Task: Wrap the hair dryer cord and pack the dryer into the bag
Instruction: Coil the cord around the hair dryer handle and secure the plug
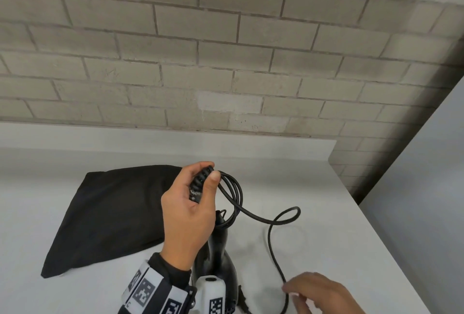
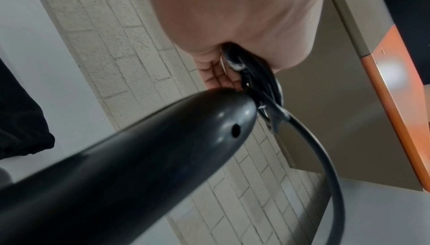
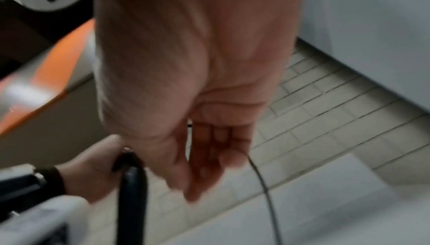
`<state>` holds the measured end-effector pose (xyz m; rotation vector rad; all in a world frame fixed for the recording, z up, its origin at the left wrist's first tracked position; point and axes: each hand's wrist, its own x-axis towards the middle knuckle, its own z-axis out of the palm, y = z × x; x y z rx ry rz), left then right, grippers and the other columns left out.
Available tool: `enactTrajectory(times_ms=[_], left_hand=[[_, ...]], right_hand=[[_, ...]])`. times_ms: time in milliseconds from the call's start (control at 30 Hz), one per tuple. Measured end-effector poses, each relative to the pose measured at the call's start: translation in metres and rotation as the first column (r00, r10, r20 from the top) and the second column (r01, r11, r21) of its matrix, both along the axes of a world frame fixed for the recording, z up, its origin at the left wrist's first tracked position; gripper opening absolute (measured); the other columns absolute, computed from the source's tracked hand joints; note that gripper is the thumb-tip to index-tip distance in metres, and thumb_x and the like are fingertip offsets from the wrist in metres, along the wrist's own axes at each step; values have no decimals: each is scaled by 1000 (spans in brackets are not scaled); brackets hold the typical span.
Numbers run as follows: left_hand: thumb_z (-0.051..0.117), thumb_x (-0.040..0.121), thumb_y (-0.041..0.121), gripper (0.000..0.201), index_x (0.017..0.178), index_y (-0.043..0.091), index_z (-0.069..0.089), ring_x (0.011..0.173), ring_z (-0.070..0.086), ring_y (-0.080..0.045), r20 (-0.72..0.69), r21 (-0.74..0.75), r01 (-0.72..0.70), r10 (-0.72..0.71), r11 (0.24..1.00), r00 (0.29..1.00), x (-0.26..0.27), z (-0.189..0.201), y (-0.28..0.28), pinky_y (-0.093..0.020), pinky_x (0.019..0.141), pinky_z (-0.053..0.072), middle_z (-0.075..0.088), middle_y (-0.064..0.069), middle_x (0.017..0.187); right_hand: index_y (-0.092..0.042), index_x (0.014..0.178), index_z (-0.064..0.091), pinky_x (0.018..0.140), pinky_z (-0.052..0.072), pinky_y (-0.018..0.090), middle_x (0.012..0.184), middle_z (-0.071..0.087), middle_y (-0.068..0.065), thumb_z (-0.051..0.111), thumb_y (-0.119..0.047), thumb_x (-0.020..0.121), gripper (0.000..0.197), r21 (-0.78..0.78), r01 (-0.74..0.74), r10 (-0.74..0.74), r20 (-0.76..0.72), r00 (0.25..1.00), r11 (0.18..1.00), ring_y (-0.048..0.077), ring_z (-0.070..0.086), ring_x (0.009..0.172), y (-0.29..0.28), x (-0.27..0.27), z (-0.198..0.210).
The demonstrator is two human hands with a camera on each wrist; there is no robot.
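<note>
White table (image 1: pixel 313 188) against a grey brick wall (image 1: pixel 226 49). Black hair dryer (image 1: pixel 216 258) upright near the front edge, black bag (image 1: pixel 105 213) flat just to its left. Left hand (image 1: pixel 190 203) clenched around gathered cord (image 1: pixel 272 240) loops above the dryer; right hand (image 1: pixel 324 293) relaxed, fingers loosely extended, touching the trailing cord.
</note>
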<state>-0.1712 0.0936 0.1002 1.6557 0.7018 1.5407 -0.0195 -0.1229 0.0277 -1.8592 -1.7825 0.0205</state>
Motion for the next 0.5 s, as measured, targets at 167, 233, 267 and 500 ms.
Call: enactTrajectory(times_ms=[167,233,267,500], left_hand=[[65,88,36,24,102,17,68,87,66,1,-12,-2,9,-9,1000,1000,0,0,-3,-6,76,46,70,15,88],[63,88,39,27,103,18,67,87,66,0,-17,3,19,-19,1000,1000,0,0,-5,-6,76,46,69,16,93],[63,88,39,27,103,18,67,87,66,-1,-21,6,21,-21,1000,1000,-1,0,-6,-6,76,46,69,17,95],[65,89,35,26,105,15,70,87,68,-3,-36,32,40,-38,999,999,-3,0,-7,-7,75,47,72,12,91]], right_hand=[[-11,85,76,82,46,17,88,69,-1,69,-16,79,11,622,117,-73,-95,993,774,12,62,85,50,-51,49],[-15,106,68,92,46,23,105,66,0,68,-20,82,24,612,166,-111,-127,986,773,17,61,103,64,-57,51],[-19,116,62,96,45,24,114,62,-1,65,-25,85,32,568,187,-134,-133,982,801,16,58,111,68,-56,51],[-18,109,63,67,47,28,88,57,-3,57,-28,95,18,448,68,-88,24,996,891,16,58,74,82,-41,73]])
